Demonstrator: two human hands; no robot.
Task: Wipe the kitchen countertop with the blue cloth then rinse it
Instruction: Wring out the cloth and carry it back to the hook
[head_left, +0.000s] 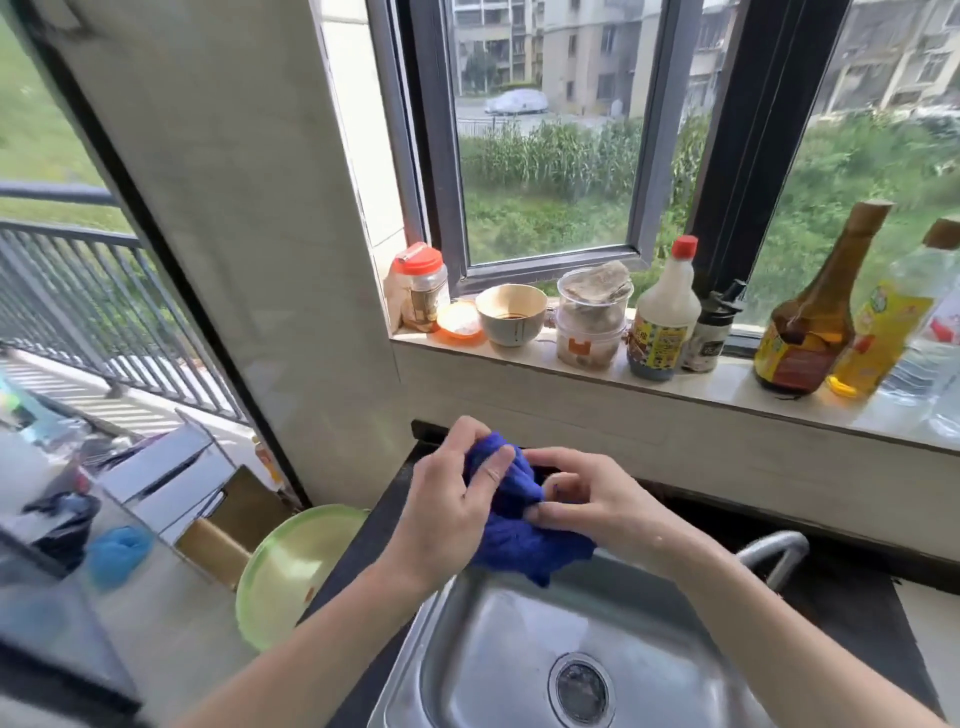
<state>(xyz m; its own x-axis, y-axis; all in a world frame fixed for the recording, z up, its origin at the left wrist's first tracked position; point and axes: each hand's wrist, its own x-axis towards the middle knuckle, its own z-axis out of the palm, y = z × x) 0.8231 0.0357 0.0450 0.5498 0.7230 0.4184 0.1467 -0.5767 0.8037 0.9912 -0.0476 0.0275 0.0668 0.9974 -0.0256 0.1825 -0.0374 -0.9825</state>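
Both hands are bunched around the blue cloth (511, 512), holding it up in the air over the back edge of the steel sink (498, 639). The left hand (457, 499) clenches the upper wad, its thumb pressed across the front of the fabric; the right hand (582, 501) pinches the cloth from the other side, fingers curled in toward the left. Between them the cloth runs roughly up and down, its top wad at the left hand's fingertips and a loose tail hanging below both wrists toward the basin.

What matters for rinsing is the tap (774, 553). Its curved metal spout sits just beyond the right hand's wrist, out to that side and a little lower, and I can see no water coming from it. The cloth is therefore to the left of the spout rather than under it. The right hand is plainly the nearer one to reach across and open the tap, while the left hand could keep the cloth gathered. The cloth would then need carrying sideways, toward the right, to sit beneath the spout. The dark tabletop (841, 587) around the basin lies beyond and beside the hands.
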